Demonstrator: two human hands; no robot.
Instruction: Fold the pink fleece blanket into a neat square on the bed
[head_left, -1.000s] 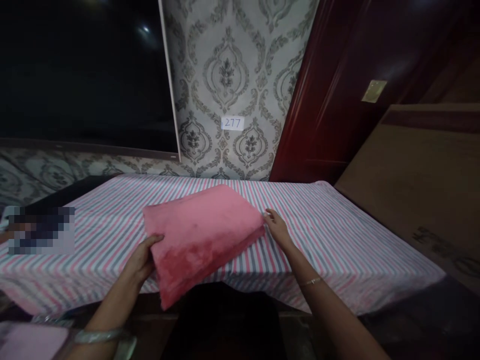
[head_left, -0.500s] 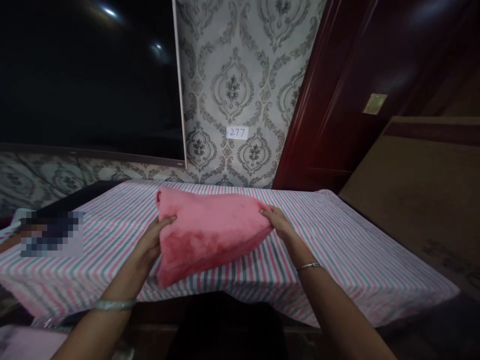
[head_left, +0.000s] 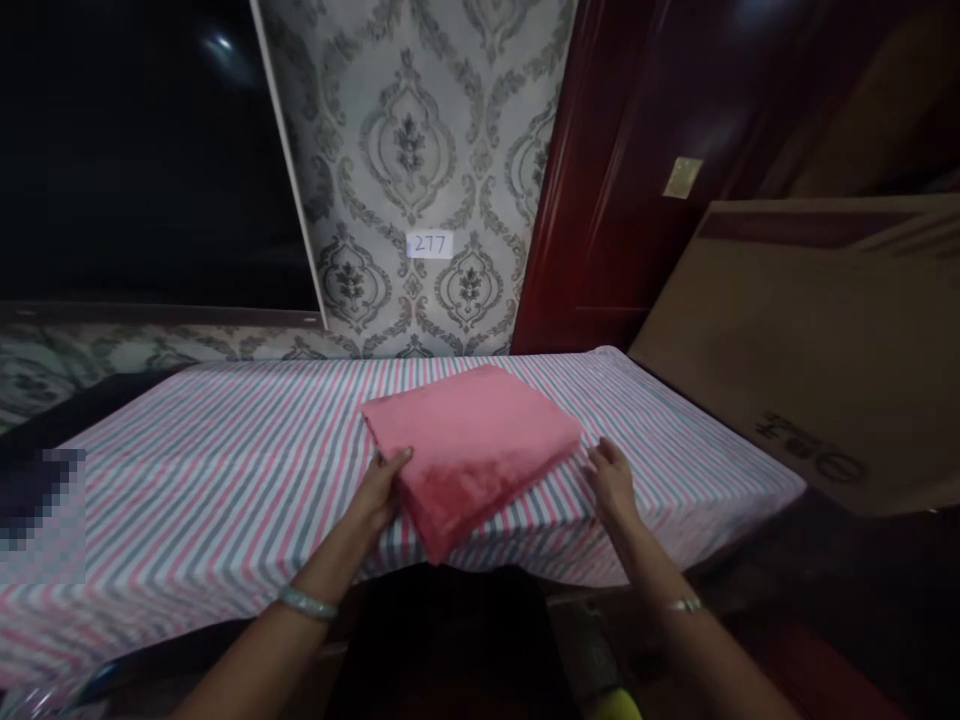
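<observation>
A folded pink plush cloth (head_left: 487,420), perhaps a small blanket, rests at an angle on the striped tablecloth (head_left: 262,450), one corner reaching over the front edge. My left hand (head_left: 379,490) grips its left front side, thumb on top and the other fingers underneath, mostly hidden. Just off the cloth's right corner is my right hand (head_left: 611,480), a small gap between them. Its fingers are loosely bent and slightly apart, with nothing visible in them.
A large cardboard box (head_left: 787,340) stands at the table's right end. Behind the table are patterned wallpaper with a paper label "277" (head_left: 430,244), a dark television screen (head_left: 135,160) and a dark red door (head_left: 585,220). A pixelated patch (head_left: 41,510) covers something at left.
My right hand has let go of the cloth's right side. The cloth is turned and laid flatter on the table, with my left hand still on it. The view has shifted right.
</observation>
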